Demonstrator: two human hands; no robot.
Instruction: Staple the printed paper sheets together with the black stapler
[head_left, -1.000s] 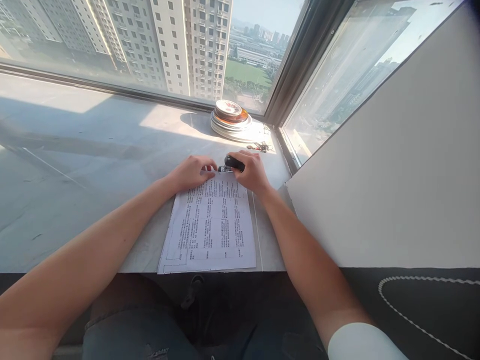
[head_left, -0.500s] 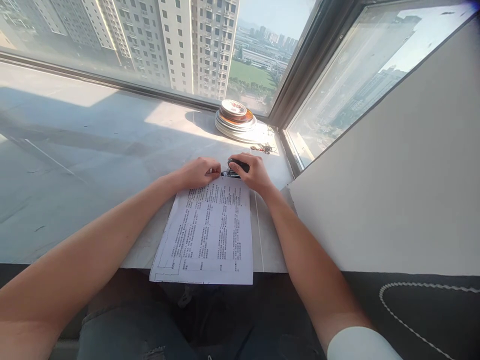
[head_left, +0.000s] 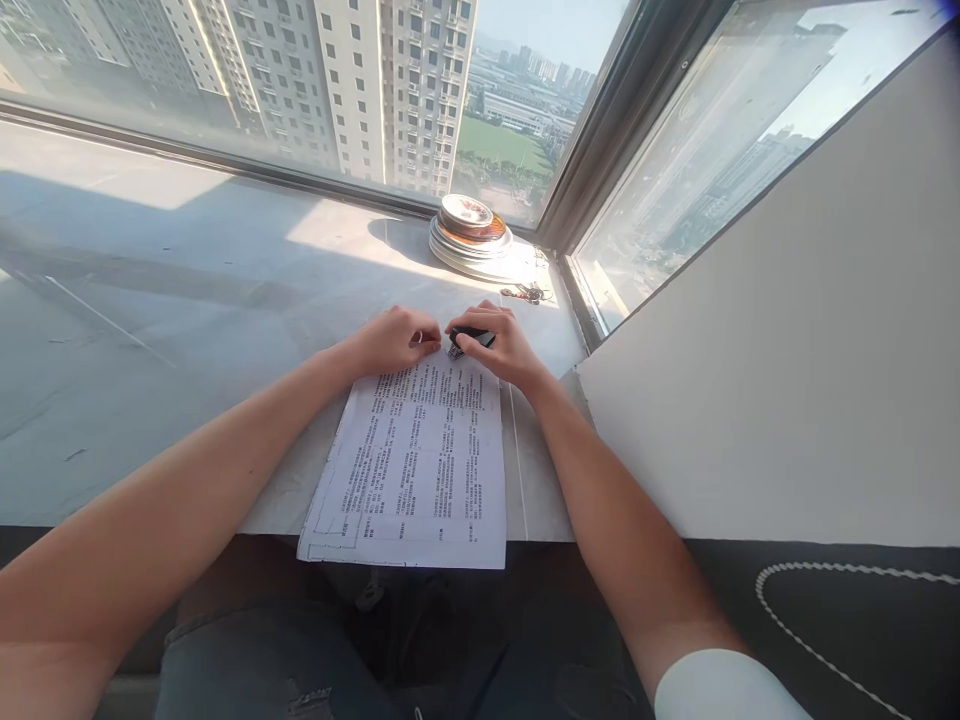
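Note:
Printed sheets of paper (head_left: 427,460) lie on the stone sill, their near end sticking out past its front edge. At the far left part of the sheets, my left hand (head_left: 394,341) is closed, with its curled fingers gripping the paper's edge. My right hand (head_left: 499,340) is wrapped round a small black stapler (head_left: 474,337) at the far edge of the paper. The stapler's metal front points left, close to my left fingertips. Its lower part is hidden by the paper and my fingers.
A stack of plates (head_left: 471,240) stands by the window corner, with a small bunch of keys or trinkets (head_left: 526,293) in front. The sill (head_left: 172,300) stretches left. A white wall panel (head_left: 780,330) rises on the right, above a beaded cord (head_left: 780,570).
My right hand has shifted the stapler slightly left and onto the paper's far edge. The dark lower part seen beyond the edge before is now hidden. My left hand has barely moved.

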